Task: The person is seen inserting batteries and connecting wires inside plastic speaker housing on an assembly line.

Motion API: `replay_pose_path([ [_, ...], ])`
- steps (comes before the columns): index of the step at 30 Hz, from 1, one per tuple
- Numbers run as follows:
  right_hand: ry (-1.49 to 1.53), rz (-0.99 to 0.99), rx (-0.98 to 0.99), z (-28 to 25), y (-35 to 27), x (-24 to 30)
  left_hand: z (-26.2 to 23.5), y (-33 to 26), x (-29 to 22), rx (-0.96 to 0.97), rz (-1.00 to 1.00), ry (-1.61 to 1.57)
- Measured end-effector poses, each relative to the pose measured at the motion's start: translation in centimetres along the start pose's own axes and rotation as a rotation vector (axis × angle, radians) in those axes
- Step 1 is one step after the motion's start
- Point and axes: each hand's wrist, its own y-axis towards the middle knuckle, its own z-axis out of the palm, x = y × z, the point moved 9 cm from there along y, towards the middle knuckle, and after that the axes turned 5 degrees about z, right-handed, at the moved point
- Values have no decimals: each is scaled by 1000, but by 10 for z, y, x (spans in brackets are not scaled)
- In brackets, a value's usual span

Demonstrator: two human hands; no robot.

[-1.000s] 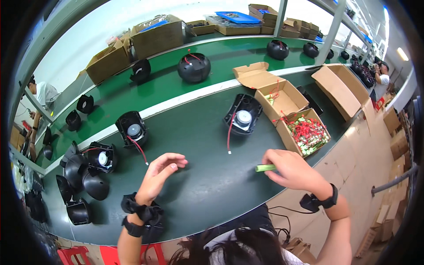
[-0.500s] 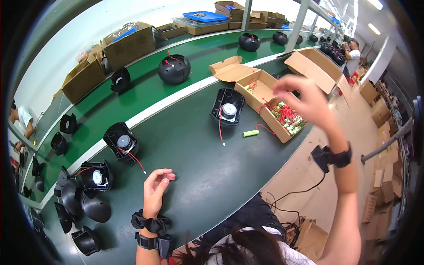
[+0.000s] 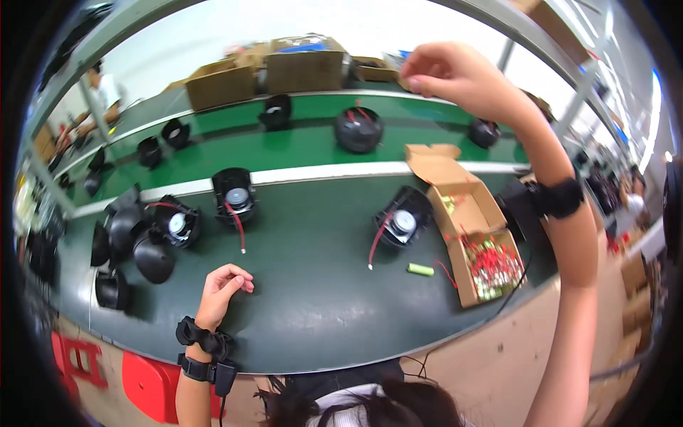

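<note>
My left hand (image 3: pixel 223 295) hovers low over the front left of the green bench, its fingers loosely bent and the thumb apart, with nothing seen in it. My right hand (image 3: pixel 455 78) is raised toward the far side, fingers curled toward the thumb; whatever is between them, if anything, is hidden. Nearest below it on the far strip is a round black housing (image 3: pixel 358 129) with red leads. An open black housing with a round speaker (image 3: pixel 404 222) and a red lead lies on the bench. Beside it lies a green cylindrical battery (image 3: pixel 420 270) with a red wire.
An open cardboard box (image 3: pixel 455 274) holds several wired green batteries. More speaker housings (image 3: pixel 237 198) and black shells (image 3: pixel 153 260) lie at left. Cardboard cartons (image 3: pixel 220 84) line the back under metal framing. Red stools (image 3: pixel 146 388) stand at lower left; a person works far left.
The view has turned to the left. My right hand has gone from near the battery box up toward the far side, its fingers drawing together. My left hand stays low over the bench.
</note>
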Motion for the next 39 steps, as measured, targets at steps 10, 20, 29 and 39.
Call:
replay_pose_path([
  [10,-369,-42,55,226,208,-40,-27,-54,-29,-227,155,702],
  [20,-208,155,-23,369,264,-117,-32,-58,-29,-192,69,600],
  [29,121,242,352,331,231,-111,-36,-56,-29,-164,152,542],
  [39,152,109,411,238,19,-4,-38,-47,-10,-69,61,273],
])
